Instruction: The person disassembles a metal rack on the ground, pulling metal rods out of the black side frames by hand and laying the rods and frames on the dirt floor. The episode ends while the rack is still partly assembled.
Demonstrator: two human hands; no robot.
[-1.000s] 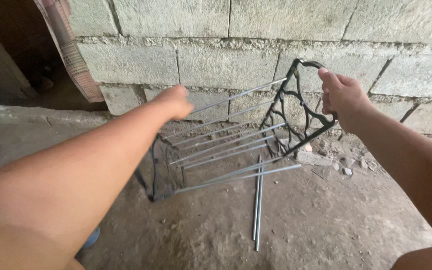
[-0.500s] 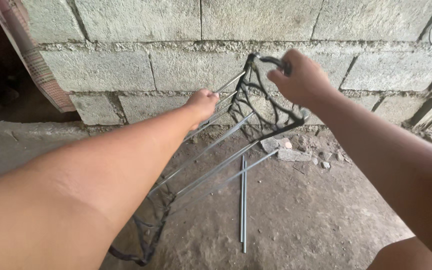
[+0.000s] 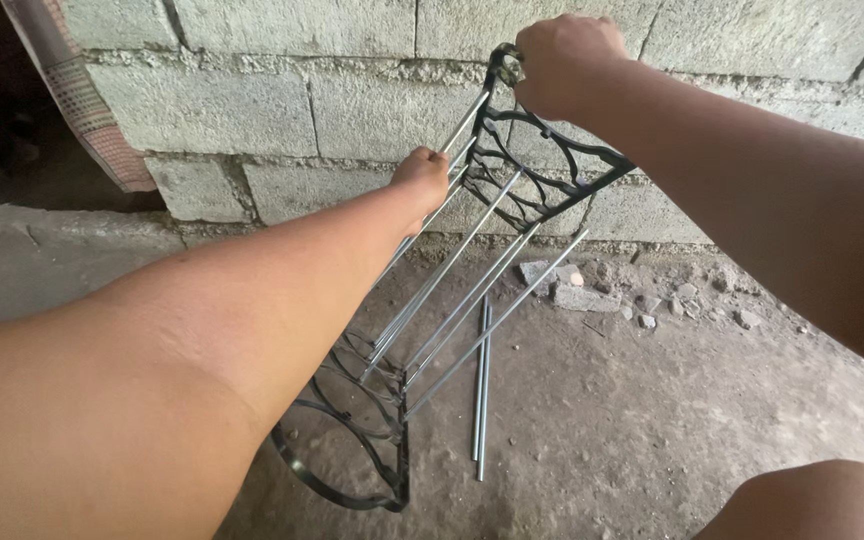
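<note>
- The rack, two black scrolled end frames joined by silvery rods, stands tilted on end, its lower frame on the dirt floor before a block wall.
- The right hand has its grip clenched on the upper frame, apparently holding it up.
- The left hand grasps the top rods, likely steadying them.
- Two loose rods lie on the floor beside it.

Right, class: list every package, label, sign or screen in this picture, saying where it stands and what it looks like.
None in view: only a black and silver metal rack held by both hands, loose rods on the dirt floor, and a grey block wall.
</note>
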